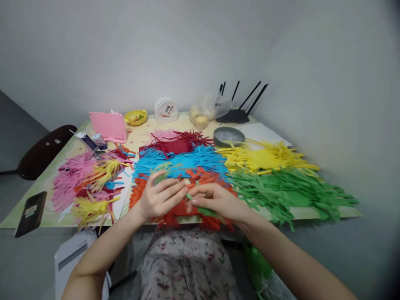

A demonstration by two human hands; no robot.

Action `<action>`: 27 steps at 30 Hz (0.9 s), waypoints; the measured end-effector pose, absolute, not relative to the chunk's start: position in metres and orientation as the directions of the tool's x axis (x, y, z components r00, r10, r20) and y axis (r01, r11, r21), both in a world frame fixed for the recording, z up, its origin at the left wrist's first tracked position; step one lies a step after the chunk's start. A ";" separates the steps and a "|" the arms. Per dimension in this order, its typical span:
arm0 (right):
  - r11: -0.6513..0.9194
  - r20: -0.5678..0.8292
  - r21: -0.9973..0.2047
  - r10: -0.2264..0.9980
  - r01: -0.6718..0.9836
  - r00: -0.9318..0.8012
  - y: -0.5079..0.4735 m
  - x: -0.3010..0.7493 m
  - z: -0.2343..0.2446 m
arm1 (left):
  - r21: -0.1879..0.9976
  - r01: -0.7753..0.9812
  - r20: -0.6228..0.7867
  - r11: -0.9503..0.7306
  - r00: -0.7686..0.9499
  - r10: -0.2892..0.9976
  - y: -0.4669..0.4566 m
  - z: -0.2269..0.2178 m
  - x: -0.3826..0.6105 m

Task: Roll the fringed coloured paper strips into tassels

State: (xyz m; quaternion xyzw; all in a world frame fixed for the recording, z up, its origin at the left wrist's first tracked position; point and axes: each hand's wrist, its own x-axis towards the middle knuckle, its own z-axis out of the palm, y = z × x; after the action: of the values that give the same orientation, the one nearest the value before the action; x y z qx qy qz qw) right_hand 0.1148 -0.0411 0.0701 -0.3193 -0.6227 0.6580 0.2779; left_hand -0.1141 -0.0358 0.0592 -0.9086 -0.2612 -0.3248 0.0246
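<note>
My left hand [161,195] and my right hand [218,200] meet over the front edge of the table, above an orange-red pile of cut paper strips [184,210]. Both pinch a narrow green paper strip [200,207] that runs between their fingertips and under my right palm. A little green also shows at my left fingertips. Blue strips [187,162] lie just beyond my hands, dark red ones [176,145] behind those.
Green strips [290,193] and yellow strips [265,157] cover the right side, pink and mixed strips [84,179] the left. A phone [30,211] lies at the left corner. A grey bowl [229,135], pink case [108,126], yellow dish [136,117] and router [237,112] sit at the back.
</note>
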 end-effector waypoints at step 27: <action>0.121 0.203 -0.535 0.979 0.836 -0.011 0.183 0.175 0.058 | 0.947 -0.027 0.281 -0.319 -0.407 0.869 0.073 0.037 -0.094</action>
State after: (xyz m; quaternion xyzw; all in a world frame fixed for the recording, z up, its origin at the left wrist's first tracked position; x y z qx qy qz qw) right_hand 0.1753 0.1826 0.0580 -0.6497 -0.6986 0.1327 0.2688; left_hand -0.0938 0.0730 0.0369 -0.4354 -0.4835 -0.6855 -0.3266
